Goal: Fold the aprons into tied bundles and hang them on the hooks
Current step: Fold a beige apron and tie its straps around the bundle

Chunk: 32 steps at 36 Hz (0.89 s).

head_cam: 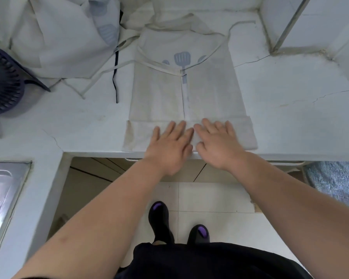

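A pale apron [189, 97] is laid flat on the white countertop [290, 117], in the middle and running from the front edge towards the back. Its two long sides are folded inward and meet along a centre line. A wider band of the cloth lies across its near end, right at the front edge of the countertop. At its far end a blue spatula print [182, 60] is seen, with the neck strap [220, 40] looped around it.

The left hand [169, 146] and the right hand [218, 143] are both placed palm down on that band, side by side and almost touching at the centre line. The fingers of each are held straight and slightly spread. Nothing is gripped or pinched by either hand; the cloth is only pressed flat.

A loose pile of aprons [58, 37] is heaped at the back left corner of the countertop, with ties trailing from it towards the folded apron. A thin black cord [114, 81] lies between the pile and the folded apron. A dark fan [2, 83] stands at the left edge. A steel sink [0, 188] is set into the countertop's left arm. Below the front edge, black shoes [159, 218] are seen on the tiled floor [220, 198].
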Tool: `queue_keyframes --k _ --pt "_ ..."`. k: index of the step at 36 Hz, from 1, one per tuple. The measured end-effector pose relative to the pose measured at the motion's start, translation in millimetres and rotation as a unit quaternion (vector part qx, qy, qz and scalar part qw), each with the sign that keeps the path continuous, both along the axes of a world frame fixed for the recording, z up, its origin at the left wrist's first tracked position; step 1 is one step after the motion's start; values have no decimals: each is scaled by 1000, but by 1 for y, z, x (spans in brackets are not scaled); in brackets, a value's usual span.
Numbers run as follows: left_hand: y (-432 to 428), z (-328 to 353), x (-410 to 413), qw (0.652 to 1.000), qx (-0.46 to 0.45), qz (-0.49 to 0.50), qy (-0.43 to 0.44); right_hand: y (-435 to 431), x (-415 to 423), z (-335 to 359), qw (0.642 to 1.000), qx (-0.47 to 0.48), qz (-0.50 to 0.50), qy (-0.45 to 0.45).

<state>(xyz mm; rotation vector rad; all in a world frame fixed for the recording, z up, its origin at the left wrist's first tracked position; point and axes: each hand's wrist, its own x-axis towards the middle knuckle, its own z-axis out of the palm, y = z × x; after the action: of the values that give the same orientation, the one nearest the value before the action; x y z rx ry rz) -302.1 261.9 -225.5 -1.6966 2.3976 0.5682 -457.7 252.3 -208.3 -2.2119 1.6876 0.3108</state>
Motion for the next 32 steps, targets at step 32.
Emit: queue_keyframes --k 32 --pt "0 1 109 997 -14 70 40 -7 -53 8 991 60 -17 119"
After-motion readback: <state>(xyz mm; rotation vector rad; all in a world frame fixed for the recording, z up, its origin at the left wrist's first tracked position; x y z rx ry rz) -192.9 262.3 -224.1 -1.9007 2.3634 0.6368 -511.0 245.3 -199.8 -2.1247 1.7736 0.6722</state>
